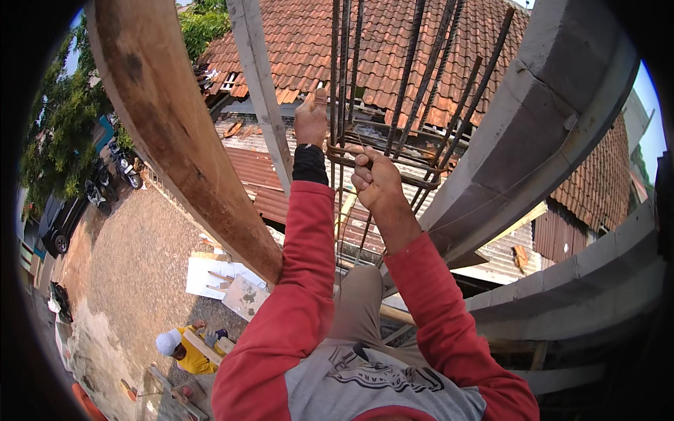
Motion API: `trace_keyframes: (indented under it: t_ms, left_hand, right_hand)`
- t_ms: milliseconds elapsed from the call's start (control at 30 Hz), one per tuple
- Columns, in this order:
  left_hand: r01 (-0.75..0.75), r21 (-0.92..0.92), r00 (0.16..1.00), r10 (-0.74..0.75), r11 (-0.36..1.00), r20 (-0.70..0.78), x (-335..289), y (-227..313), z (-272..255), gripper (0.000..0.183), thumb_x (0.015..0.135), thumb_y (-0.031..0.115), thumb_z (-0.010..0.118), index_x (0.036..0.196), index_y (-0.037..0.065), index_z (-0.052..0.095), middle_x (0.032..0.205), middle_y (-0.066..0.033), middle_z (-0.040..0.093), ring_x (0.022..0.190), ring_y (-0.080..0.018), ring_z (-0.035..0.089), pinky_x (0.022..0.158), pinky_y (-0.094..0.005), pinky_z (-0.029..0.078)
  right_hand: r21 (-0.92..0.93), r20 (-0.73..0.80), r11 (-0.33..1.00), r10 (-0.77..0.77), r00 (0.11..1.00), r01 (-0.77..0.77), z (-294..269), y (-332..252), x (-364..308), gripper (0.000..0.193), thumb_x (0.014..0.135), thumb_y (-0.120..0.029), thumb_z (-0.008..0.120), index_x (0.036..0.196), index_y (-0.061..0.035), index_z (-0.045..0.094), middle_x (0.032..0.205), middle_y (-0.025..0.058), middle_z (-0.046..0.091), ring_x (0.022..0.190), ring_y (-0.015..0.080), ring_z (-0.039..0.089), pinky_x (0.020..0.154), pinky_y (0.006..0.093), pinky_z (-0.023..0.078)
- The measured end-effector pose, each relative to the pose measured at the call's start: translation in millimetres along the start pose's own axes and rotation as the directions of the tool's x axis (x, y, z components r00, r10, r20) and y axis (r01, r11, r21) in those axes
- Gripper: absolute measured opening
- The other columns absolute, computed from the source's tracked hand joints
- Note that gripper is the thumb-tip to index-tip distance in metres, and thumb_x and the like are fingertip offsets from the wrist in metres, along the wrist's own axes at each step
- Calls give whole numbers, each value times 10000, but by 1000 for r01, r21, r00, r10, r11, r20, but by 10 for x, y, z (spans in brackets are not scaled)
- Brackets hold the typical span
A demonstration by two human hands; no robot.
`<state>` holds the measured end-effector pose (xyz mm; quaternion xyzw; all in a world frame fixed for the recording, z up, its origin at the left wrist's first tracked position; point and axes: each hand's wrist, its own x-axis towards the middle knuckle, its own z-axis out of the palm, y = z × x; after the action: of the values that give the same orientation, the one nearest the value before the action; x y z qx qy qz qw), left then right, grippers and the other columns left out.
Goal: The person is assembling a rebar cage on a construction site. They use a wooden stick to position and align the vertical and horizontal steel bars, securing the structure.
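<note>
Several upright ribbed steel rebars (405, 77) rise in front of me, ringed by a rusty rectangular stirrup (414, 162). My left hand (311, 121) is raised at the left side of the bars, its fingers curled closed and thumb pointing up. What lies inside that grip is hidden. Lower and to the right, my right hand (380, 181) is closed in a pinch at the near side of the stirrup. A thin wire (361, 139) shows just above its fingertips, running up among the bars.
A thick timber (175, 133) slants at left, beside a thin grey post (261, 84). A grey block column (505, 133) leans at right. Tiled roofs (288, 42) lie beyond. Far below, a person in yellow (193, 351) works near boards; parked motorbikes (126, 168) stand at left.
</note>
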<state>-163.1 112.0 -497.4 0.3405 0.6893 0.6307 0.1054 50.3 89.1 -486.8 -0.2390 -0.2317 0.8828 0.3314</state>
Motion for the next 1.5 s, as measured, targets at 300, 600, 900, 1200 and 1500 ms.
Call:
trace_keyframes:
  t_ms: [300,600,900,1200,1500]
  left_hand:
    - [-434,-325,851,501,840,160,-171,1116,39,746,803,567,783,1243,7,559,1116,-122,644,1033,-204,600,904,-340,476]
    - [-279,-415,921,363,866,138,-152,1128,185,384,858,411,779,960,75,624,705,32,507,650,-96,483,626,-283,386]
    - [-266,-188,930,303,946,207,-124,1185,180,260,965,302,662,994,46,628,793,-11,608,733,-132,592,718,-275,472]
    - [-209,-192,945,249,959,214,-191,1215,139,299,969,302,657,1121,45,641,968,-47,666,965,-166,642,834,-344,499]
    - [-233,-254,928,293,939,231,-113,1141,180,284,947,235,655,1172,70,603,923,-41,684,937,-159,665,700,-353,544]
  right_hand:
    - [-30,16,995,-92,996,93,-26,75,5,146,1051,-171,429,954,-118,525,664,-30,512,429,63,329,380,234,259]
    - [102,56,992,-81,995,75,140,-50,-72,126,1041,-160,421,917,-153,447,646,-41,482,417,65,317,375,241,259]
    - [189,87,981,-69,994,52,272,-241,-106,106,1032,-153,437,928,-142,449,646,-38,485,407,59,332,365,233,267]
    - [54,170,992,-123,978,116,225,-263,-413,188,1039,-255,519,918,-111,500,666,-19,532,402,49,302,368,222,246]
    - [-445,72,746,-521,851,495,-453,-134,-1097,338,972,-240,659,1209,-1,644,555,-92,415,415,-5,301,371,211,218]
